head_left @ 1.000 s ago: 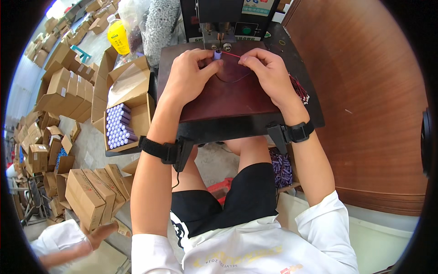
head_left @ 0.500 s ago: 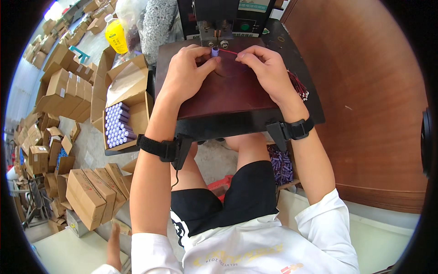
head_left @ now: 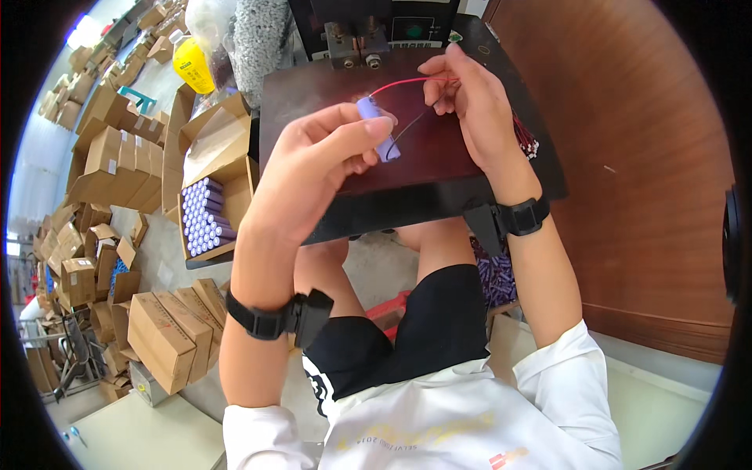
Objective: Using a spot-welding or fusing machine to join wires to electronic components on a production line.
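My left hand [head_left: 301, 160] pinches a purple cylindrical battery cell [head_left: 390, 152] between thumb and fingers, tilted above the dark red tabletop [head_left: 313, 88]. A red wire [head_left: 407, 81] runs from the cell's upper end, and a black wire [head_left: 419, 123] from near its lower end. Both lead to my right hand [head_left: 482, 110], whose fingers are curled round them; their far ends are hidden there. Just beyond the hands stands a black machine [head_left: 411, 31] resembling a spot welder, its two metal electrodes [head_left: 360, 60] pointing down at the table.
Left of the table, an open cardboard box [head_left: 244, 188] holds rows of purple cells. Red and black wires with white connectors [head_left: 529, 145] lie at the right edge. Below sits a pile of purple cells [head_left: 493, 278]. A brown wooden panel [head_left: 627, 172] closes the right side.
The battery cell has come away from the electrodes toward me, lifted and tilted in my left hand. My right hand has moved slightly right and up, its palm turned, still with the wires.
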Motion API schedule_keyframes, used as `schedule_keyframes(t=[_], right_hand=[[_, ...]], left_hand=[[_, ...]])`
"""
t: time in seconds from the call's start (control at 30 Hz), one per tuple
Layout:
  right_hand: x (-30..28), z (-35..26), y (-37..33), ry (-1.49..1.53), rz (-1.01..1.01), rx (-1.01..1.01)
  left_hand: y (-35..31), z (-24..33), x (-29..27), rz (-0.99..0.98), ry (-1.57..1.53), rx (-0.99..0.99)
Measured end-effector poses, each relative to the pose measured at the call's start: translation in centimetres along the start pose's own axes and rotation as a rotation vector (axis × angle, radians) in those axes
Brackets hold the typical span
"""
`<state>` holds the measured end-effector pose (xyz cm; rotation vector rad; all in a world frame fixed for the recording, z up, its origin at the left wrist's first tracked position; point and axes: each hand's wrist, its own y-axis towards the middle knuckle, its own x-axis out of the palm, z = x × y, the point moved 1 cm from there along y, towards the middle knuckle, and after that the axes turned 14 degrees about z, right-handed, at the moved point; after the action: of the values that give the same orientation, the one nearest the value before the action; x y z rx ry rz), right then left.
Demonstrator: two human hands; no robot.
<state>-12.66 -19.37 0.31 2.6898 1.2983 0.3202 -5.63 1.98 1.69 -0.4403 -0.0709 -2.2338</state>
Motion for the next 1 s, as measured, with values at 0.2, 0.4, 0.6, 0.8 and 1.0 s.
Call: schedule_keyframes(t=[0.2,0.4,0.6,0.8,1.0], right_hand=[[0.1,0.4,0.3,0.027,-0.009,0.031],[0.2,0.3,0.0,-0.021,0.000,-0.018],[0.3,0.4,-0.1,-0.041,0.004,-0.035],[0.4,0.3,-0.1,-0.050,-0.009,-0.054],[1.1,0.1,-0.7,0.018,-0.041,-0.206]], left_hand=[[-3.1,-1.4,0.4,-0.108,-0.507,-0.087],[-3.3,-1.8,0.8,-0.128,-0.532,-0.061],[-3.5,-1.7,1.0,-0.093,-0.489,-0.076],[-3.4,-1.8,0.9,-0.082,-0.534,-0.060],[-0.6,-0.7,1.1,0.403,-0.041,0.273]])
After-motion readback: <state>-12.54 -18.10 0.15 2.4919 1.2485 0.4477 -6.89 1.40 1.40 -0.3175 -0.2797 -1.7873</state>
